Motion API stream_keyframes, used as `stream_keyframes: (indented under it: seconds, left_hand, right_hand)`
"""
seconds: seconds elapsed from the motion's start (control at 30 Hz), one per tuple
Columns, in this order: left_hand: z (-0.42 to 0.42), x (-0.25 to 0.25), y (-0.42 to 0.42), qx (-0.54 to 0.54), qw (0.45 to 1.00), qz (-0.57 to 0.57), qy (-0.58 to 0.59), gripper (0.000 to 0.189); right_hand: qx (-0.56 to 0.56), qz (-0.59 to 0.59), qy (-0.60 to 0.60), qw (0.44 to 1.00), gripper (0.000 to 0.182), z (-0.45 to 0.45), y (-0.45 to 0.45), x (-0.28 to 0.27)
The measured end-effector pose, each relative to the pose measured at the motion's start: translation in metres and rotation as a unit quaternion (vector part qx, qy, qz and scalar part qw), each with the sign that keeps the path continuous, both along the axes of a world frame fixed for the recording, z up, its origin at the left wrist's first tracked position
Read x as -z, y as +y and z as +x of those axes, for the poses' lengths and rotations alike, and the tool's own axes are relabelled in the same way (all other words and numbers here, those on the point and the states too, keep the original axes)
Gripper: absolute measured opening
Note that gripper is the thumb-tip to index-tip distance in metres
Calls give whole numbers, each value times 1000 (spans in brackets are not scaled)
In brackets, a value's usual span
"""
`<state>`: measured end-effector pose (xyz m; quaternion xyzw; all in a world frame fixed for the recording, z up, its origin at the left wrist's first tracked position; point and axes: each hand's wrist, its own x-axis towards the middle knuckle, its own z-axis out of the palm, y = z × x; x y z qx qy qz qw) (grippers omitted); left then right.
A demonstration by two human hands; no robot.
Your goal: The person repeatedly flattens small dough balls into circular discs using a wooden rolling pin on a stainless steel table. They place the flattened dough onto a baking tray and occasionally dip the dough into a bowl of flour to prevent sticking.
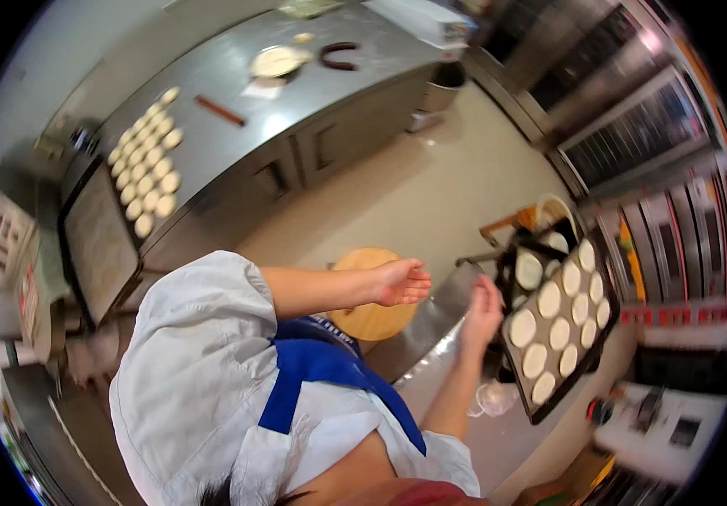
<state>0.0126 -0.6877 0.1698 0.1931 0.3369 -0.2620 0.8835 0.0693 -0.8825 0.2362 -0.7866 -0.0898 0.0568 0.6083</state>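
My left hand (404, 283) is held out over a round wooden board or stool top (369, 322), palm turned partly up, fingers loosely curled and nothing in them. Nearby on the right, my right hand (483, 307) is raised, blurred and seemingly empty, close to the left edge of a dark baking tray (531, 411). No contact with the tray can be made out. Flat round dough pieces (559, 333) lie in rows on that tray. Beneath and behind it is another dark tray with more dough rounds (529, 271).
A steel worktable (211, 158) carries rows of small dough pieces (145, 183), a brown stick (220, 110), a dough mass (276, 61) and a dark curved object (338, 55). A lined tray (101, 240) is at left. Ovens (635, 126) and a bin (444, 85) stand beyond.
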Motion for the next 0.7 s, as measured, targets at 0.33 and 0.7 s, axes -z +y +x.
stream_keyframes:
  seconds: [0.33, 0.7]
  left_hand:
    - [-370, -60, 301, -403, 900, 118, -121, 42]
    - [-475, 37, 399, -8, 667, 738, 102, 82]
  right_hand:
    - [-426, -38, 368, 825, 66, -284, 411, 113]
    - [-625, 11, 364, 691, 37, -338, 607, 57]
